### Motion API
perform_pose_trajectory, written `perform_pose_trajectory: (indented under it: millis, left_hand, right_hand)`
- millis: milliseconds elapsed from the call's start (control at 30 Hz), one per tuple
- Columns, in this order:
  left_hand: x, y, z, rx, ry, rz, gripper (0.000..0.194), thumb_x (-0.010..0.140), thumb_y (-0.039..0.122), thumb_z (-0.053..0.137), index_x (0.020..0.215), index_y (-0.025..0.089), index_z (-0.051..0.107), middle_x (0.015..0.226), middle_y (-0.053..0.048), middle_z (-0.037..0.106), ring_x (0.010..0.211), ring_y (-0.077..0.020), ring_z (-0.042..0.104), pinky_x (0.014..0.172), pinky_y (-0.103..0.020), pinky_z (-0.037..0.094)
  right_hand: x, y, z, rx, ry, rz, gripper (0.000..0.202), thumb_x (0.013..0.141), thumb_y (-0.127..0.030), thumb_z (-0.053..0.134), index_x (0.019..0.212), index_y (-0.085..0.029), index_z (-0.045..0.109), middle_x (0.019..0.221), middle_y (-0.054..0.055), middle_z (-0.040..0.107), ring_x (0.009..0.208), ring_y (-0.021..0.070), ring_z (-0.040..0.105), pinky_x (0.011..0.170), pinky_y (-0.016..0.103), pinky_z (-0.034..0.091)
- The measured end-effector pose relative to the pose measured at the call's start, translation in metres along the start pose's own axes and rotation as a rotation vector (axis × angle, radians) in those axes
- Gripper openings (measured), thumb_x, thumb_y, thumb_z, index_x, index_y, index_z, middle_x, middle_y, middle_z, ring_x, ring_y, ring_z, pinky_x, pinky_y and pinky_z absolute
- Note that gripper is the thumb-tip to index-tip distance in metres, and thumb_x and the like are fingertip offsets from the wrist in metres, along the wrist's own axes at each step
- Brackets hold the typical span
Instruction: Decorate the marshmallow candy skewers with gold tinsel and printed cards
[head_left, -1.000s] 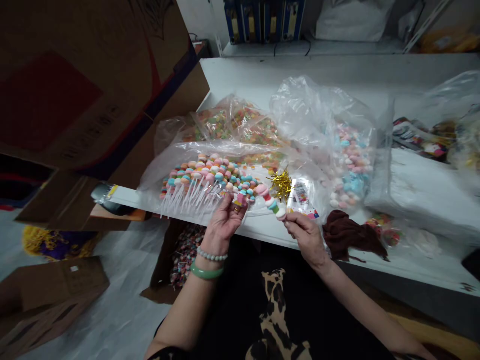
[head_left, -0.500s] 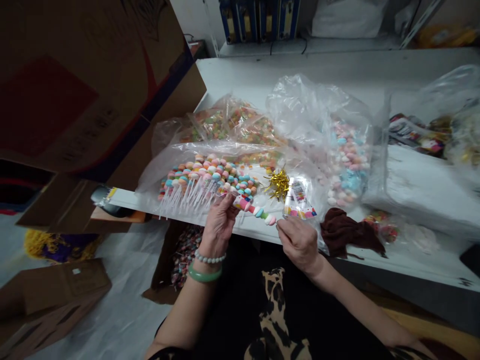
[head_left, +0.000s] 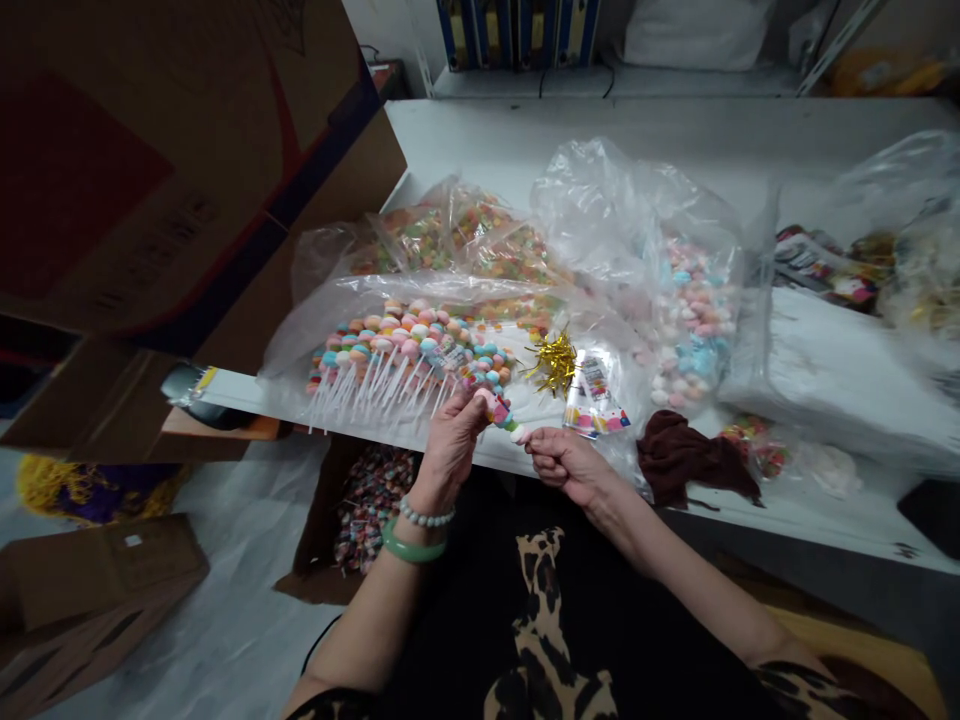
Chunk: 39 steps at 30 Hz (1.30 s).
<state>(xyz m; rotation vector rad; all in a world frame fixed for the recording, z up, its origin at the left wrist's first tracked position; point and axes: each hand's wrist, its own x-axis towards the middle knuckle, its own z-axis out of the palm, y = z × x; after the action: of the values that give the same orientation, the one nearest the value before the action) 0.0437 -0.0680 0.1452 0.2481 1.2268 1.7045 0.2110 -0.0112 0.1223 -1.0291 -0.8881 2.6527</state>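
Observation:
Between my hands runs a candy skewer [head_left: 519, 434] of pink, green and white pieces. Its left part sits in a small printed clear wrapper [head_left: 491, 404], which my left hand [head_left: 450, 435] pinches between thumb and fingers. At the skewer's right end, the fingers of my right hand [head_left: 566, 463] are closed. Just behind lies a heap of candy skewers [head_left: 390, 345] with white sticks pointing towards me. A tuft of gold twist ties [head_left: 553, 362] and a stack of printed clear wrappers [head_left: 598, 395] lie beyond my right hand.
Clear bags of gummy candy [head_left: 480, 235] and of pastel candy [head_left: 694, 320] stand at the back. A brown cloth [head_left: 686, 460] lies on the right of the white table [head_left: 465, 130]. A large carton [head_left: 247, 190] leans in at left; an open box [head_left: 311, 560] of wrapped sweets sits below.
My right hand has moved left, closer to my left hand. The wrapper now covers more of the candy skewer, and less of it shows between my hands.

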Motion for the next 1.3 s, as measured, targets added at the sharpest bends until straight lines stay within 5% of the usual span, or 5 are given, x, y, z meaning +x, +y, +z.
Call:
perform_pose_trajectory:
  millis: [300, 567, 933, 1167, 1300]
  left_hand:
    - [0.000, -0.011, 0.003, -0.072, 0.016, 0.019, 0.028, 0.070, 0.036, 0.080, 0.083, 0.015, 0.068, 0.078, -0.002, 0.070, 0.072, -0.0126, 0.067, 0.072, -0.025, 0.053]
    - [0.002, -0.007, -0.001, -0.084, 0.012, -0.071, 0.031, 0.068, 0.040, 0.081, 0.081, 0.015, 0.066, 0.079, -0.004, 0.071, 0.080, -0.0191, 0.071, 0.074, -0.030, 0.055]
    - [0.014, 0.018, -0.018, -0.104, 0.223, 0.127, 0.027, 0.065, 0.034, 0.083, 0.066, 0.016, 0.063, 0.065, 0.000, 0.068, 0.062, -0.0121, 0.065, 0.063, -0.025, 0.055]
    - [0.014, 0.019, -0.018, -0.106, 0.161, 0.086, 0.027, 0.068, 0.038, 0.080, 0.076, 0.016, 0.067, 0.078, -0.002, 0.072, 0.069, -0.0137, 0.067, 0.066, -0.026, 0.057]
    - [0.013, 0.016, -0.018, -0.079, 0.138, 0.069, 0.032, 0.065, 0.042, 0.082, 0.076, 0.016, 0.067, 0.077, -0.002, 0.072, 0.069, -0.0141, 0.067, 0.067, -0.026, 0.057]
  right_hand:
    - [0.005, 0.006, 0.023, -0.779, 0.467, -0.688, 0.014, 0.080, -0.029, 0.057, 0.080, -0.024, 0.069, 0.071, 0.001, 0.063, 0.068, 0.0157, 0.054, 0.067, 0.028, 0.040]
    - [0.029, -0.001, 0.030, -0.094, 0.155, -0.183, 0.015, 0.063, -0.031, 0.062, 0.071, -0.019, 0.057, 0.046, -0.010, 0.036, 0.039, 0.0062, 0.020, 0.042, 0.022, 0.013]
    - [0.019, -0.016, 0.024, -1.011, 0.373, -0.638, 0.019, 0.083, -0.027, 0.054, 0.081, -0.029, 0.074, 0.063, -0.003, 0.062, 0.060, 0.0150, 0.053, 0.062, 0.027, 0.034]
    - [0.028, -0.015, 0.026, -0.683, 0.273, -0.535, 0.014, 0.076, -0.029, 0.058, 0.075, -0.022, 0.070, 0.051, -0.005, 0.050, 0.053, 0.0114, 0.044, 0.054, 0.024, 0.032]
    - [0.031, -0.021, 0.021, -0.270, 0.143, -0.251, 0.013, 0.065, -0.027, 0.064, 0.071, -0.016, 0.065, 0.045, -0.008, 0.041, 0.040, 0.0053, 0.027, 0.041, 0.020, 0.016]
